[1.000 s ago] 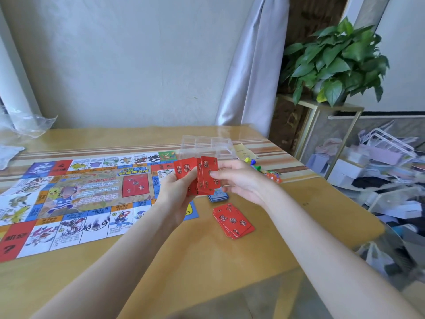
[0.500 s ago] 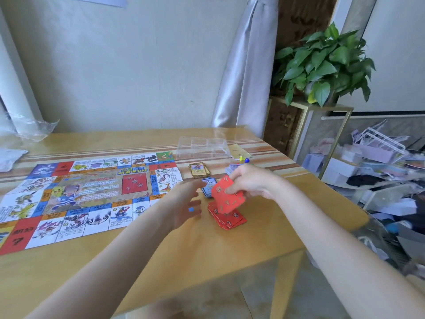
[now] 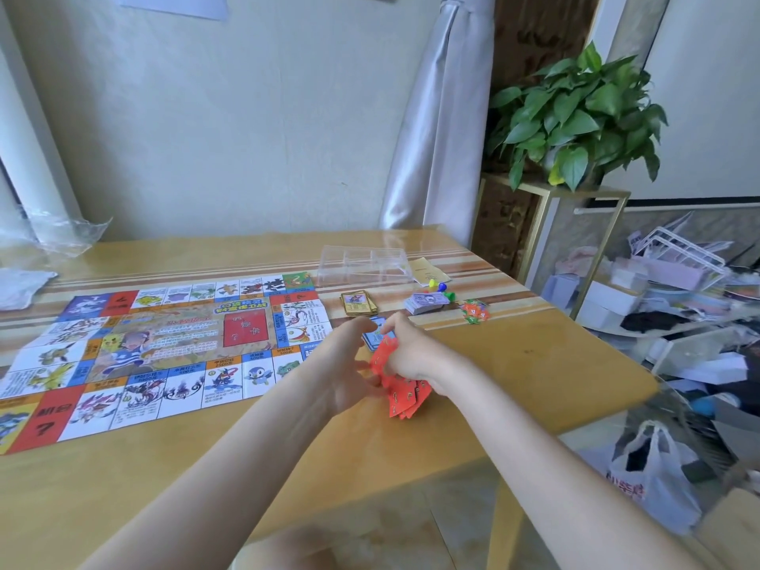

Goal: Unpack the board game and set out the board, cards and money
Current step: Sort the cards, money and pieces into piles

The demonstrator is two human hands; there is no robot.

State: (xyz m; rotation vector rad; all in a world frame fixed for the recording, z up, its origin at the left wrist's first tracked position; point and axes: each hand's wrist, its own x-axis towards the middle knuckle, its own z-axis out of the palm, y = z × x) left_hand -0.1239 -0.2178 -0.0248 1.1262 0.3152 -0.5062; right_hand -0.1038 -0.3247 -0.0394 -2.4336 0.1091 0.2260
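At frame centre, the right hand [image 3: 411, 355] pinches red cards [image 3: 405, 390] over their loose pile while the left hand [image 3: 349, 364], fingers relaxed, touches their edge. The board [image 3: 164, 347] lies flat at left. A clumsy squaring-up could scatter the pile toward the table [image 3: 534, 364] edge.

A wooden table [image 3: 534, 364] stands against a pale wall [image 3: 246, 117], with a grey curtain [image 3: 436, 129] and a leafy plant [image 3: 575, 117] nearby.
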